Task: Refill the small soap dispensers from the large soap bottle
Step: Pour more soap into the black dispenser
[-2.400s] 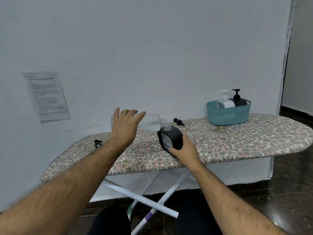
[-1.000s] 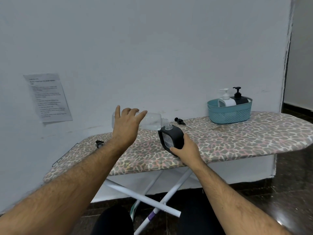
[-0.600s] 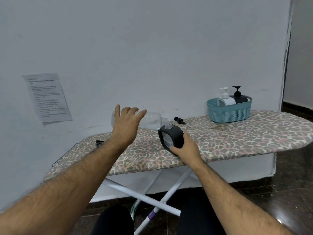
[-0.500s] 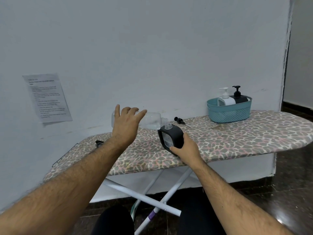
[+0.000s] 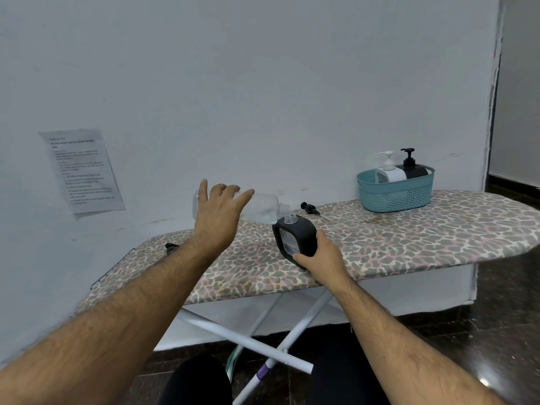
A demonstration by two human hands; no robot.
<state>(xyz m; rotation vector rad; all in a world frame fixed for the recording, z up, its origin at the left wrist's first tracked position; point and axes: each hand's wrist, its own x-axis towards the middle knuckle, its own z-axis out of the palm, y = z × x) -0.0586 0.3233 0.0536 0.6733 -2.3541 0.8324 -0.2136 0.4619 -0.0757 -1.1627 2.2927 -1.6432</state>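
**Pouring from the large bottle into the black dispenser**

Little has moved since the earlier frames; both hands and both vessels keep almost the same pose, and only the view has shifted slightly.

The left hand point(image 5: 217, 219) holds the large clear soap bottle point(image 5: 261, 210) on its side above the ironing board point(image 5: 409, 241), fingers spread over its upper wall, thumb hidden behind; the bottle's neck points right and sits just beside the open clear neck of the small black dispenser point(image 5: 295, 239); whether liquid is running cannot be told. The right hand point(image 5: 318, 260) grips the dispenser low on its body, fingers curled round it, tilting its mouth toward the bottle; the dispenser stands on the near part of the padded surface.

A black pump head point(image 5: 309, 207) lies on the board behind, probably this dispenser's; a second small dark part point(image 5: 169, 247) lies near the left end; a teal basket point(image 5: 394, 192) at the far right holds a white dispenser point(image 5: 390, 171) and another black one point(image 5: 413, 168).

To pour well, I would keep the two necks lined up and close, raise the bottle's base slowly, hold the dispenser firmly against the soft cover, and watch its clear window to stop short of the brim.
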